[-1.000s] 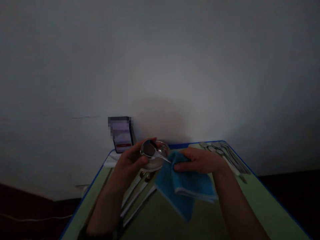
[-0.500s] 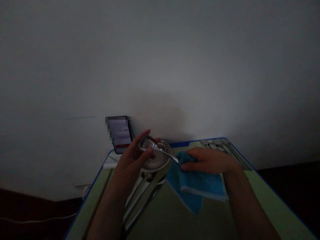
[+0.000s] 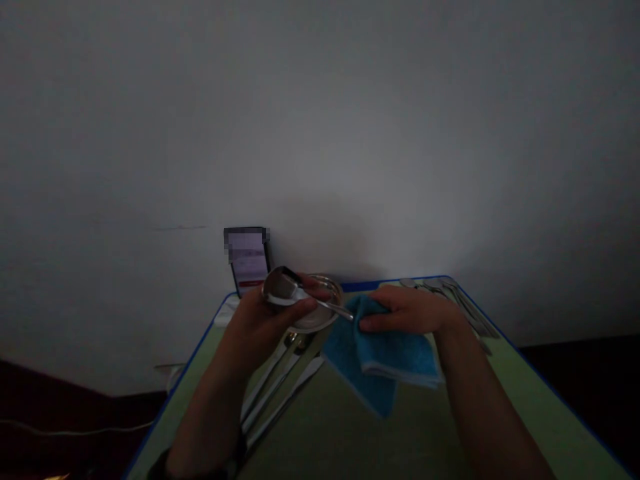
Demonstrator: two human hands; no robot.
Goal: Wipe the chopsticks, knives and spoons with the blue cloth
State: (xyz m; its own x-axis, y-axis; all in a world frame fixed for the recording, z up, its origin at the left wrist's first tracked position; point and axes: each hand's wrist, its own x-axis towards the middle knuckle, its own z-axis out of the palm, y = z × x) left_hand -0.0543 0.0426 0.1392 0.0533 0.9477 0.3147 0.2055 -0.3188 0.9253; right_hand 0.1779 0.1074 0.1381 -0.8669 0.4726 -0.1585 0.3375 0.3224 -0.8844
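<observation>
Green table (image 3: 410, 437), metal bowl (image 3: 314, 323), hands (image 3: 253, 327) (image 3: 416, 311) gripping spoon (image 3: 281, 288), cloth (image 3: 399, 360)

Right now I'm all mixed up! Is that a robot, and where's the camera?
No robot here: just a person's two bare hands. The camera sits on their head, looking forward and down. The left hand holds a big-bowled metal spoon. The right hand grips a blue cloth around the handle's end. Behind the left hand is a shiny round dish. On the green, blue-edged table lie long-handled utensils at left and more cutlery at right. A phone stands near the wall.
</observation>
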